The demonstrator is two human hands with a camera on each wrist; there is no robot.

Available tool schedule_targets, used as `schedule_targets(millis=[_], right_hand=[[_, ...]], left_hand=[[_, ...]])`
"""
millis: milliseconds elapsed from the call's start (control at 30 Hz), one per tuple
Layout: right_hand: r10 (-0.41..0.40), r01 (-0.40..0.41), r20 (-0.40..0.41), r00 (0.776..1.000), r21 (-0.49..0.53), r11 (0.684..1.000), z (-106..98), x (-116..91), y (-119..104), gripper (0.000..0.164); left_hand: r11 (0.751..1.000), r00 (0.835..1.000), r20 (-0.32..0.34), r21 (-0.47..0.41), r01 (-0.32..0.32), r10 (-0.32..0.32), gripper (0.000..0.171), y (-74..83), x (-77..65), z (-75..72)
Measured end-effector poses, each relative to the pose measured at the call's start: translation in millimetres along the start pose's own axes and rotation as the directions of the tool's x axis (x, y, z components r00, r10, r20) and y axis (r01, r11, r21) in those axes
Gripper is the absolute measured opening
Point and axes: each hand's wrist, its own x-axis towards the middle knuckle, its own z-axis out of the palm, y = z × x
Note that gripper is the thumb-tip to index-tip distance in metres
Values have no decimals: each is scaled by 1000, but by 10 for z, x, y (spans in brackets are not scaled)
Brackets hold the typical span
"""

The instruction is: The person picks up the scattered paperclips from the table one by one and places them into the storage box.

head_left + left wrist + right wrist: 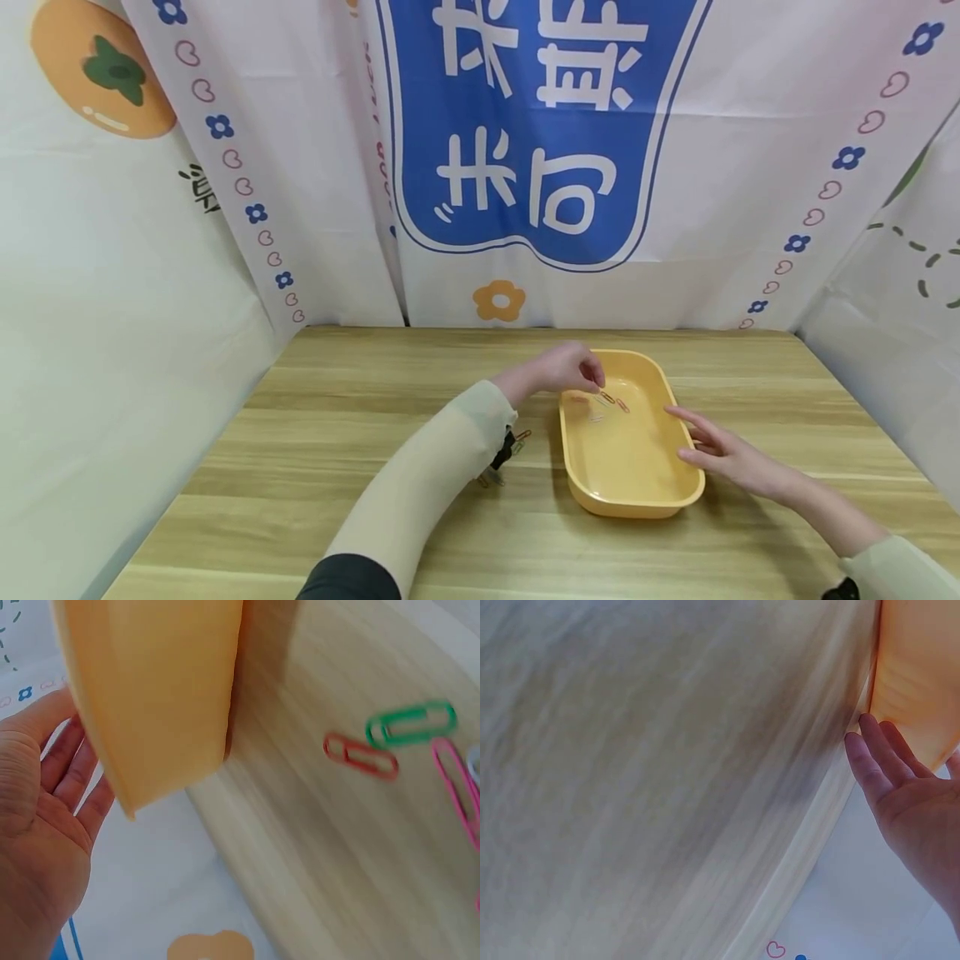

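A yellow plastic tray sits on the wooden table, with several paper clips in its far left part. My left hand reaches over the far left corner, fingers bent, fingertips close above the clips. Whether a clip is between them I cannot tell; the tray wall hides the tips in the left wrist view. At the tray's right side my right hand touches the rim with index finger and thumb. The right wrist view shows its other fingers extended beside the outer wall.
Left of the tray lie loose paper clips, partly behind the left wrist: a red clip, a green clip and a pink clip among them. Printed white cloth hangs behind the wooden table and at both sides.
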Motion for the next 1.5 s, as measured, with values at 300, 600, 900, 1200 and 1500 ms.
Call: schedule_targets(millis=[300, 600, 900, 1200, 1500], right_hand=[[2, -2, -3, 1000, -15, 1000, -2, -5, 7, 62], [14, -14, 15, 1000, 27, 1000, -4, 9, 45, 63], [29, -29, -1, 1000, -17, 999, 9, 3, 13, 63], [16, -16, 6, 1000, 26, 1000, 3, -3, 30, 62], [24, -24, 10, 1000, 32, 999, 15, -3, 30, 63]], left_hand=[[999, 999, -38, -32, -13, 12, 7, -19, -361, -260], [1000, 998, -58, 7, 25, -24, 4, -91, -859, -454], [992, 992, -84, -98, 81, -89, 3, -253, -1499, -542], [978, 984, -82, -147, 148, -161, 9, -446, -2026, -442], [957, 970, -18, -171, 235, -241, 22, -592, -2301, -239]])
